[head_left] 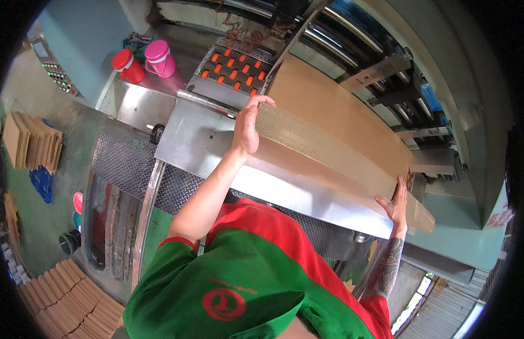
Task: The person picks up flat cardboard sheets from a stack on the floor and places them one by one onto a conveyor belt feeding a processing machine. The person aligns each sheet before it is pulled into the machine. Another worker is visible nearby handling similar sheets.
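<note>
A thick stack of brown corrugated cardboard sheets lies slantwise on the metal feed table, its fluted edges facing me. At the stack's left end, my left hand is wrapped round the corner, with the fingers curled over the far side. My right hand lies against the right end, thumb and fingers spread flat on the cardboard. The undersides of the stack and some fingertips are hidden. Beneath it shows the shiny metal table.
Orange rollers sit beyond the table's left part. A red jug and a pink jug stand at the upper left. Machine bars overhang the far right. Cardboard piles lie on the left floor.
</note>
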The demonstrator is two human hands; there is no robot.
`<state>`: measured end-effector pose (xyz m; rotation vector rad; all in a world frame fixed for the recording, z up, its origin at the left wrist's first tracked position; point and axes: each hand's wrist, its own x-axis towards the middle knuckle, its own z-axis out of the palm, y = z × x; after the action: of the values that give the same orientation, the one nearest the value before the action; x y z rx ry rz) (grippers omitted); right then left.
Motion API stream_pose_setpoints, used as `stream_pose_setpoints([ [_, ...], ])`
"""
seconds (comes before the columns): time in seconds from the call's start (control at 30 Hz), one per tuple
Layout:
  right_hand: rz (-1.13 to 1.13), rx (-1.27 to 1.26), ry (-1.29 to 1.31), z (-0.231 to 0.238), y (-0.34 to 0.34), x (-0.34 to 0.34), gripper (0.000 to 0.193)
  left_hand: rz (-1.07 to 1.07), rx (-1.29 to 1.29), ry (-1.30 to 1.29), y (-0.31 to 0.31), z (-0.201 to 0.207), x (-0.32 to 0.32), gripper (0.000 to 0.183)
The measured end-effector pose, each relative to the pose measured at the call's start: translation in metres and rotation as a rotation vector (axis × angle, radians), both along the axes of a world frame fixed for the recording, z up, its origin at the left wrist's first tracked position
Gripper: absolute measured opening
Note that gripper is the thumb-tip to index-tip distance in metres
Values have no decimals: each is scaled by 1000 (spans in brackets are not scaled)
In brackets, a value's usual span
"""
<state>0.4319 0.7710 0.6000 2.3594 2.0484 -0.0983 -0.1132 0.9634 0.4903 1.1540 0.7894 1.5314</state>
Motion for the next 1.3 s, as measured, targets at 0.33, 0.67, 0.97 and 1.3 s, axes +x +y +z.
stream_pose_setpoints([
  [0.33, 140, 462, 263, 104, 74, -109, 60, 65, -16, 67, 5, -10, 6, 57],
  [0.67, 5, 198, 305, -19, 100, -147, 46, 56, -17, 101, 7, -11, 3, 62],
  [0.97, 469, 233, 211, 11, 109, -241, 96, 78, 13, 107, 9, -9, 4, 66],
  [1.3, 588, 101, 116, -1, 134, -301, 95, 11, -25, 67, 6, -10, -1, 71],
])
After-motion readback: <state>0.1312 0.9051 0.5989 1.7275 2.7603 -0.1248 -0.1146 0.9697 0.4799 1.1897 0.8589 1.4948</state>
